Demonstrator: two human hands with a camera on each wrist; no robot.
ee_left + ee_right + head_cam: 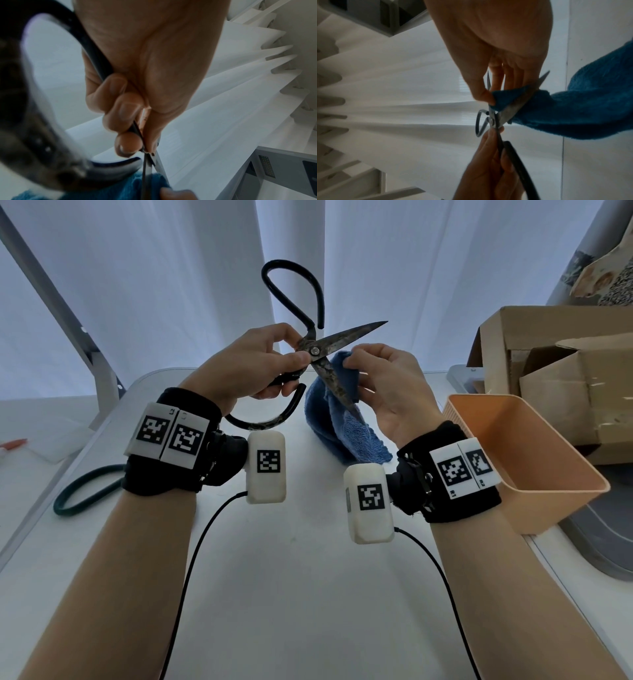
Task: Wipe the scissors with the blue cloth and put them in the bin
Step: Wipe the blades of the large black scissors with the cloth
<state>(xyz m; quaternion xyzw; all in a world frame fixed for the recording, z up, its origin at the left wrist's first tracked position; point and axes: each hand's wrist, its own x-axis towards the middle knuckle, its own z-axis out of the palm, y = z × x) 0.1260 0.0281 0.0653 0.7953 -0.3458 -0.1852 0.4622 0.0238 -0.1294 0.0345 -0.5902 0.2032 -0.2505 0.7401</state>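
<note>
Scissors (313,350) are up in the air over the desk (294,559), blades spread wide. Your left hand (246,364) has them: thumb and fingers pinched at the pivot, lower fingers curled round the black handle shank. Your right hand (387,385) pinches the cloth (346,426) folded over the lower blade, thumb near the pivot end; the rest of the cloth hangs down toward the desk. Upper blade is bare and points right. The bin (534,460) sits on the desk to your right, just beside the right wrist, and looks to hold nothing.

Judgement: wiping is under way, one blade in the cloth, the other not yet covered.

Handling: scissors look like old steel, stiff and fairly heavy, with rusty, rough blades that will snag terry loops. Points are sharp, and the open blades can swing shut on a finger. Keep the left grip at the pivot and shank, off the edges. Wipe from pivot toward tip with the cloth between skin and edge. The cloth is soft and limp, so bunch it thick. Close the blades before you lower them into the bin, handles in hand.
</note>
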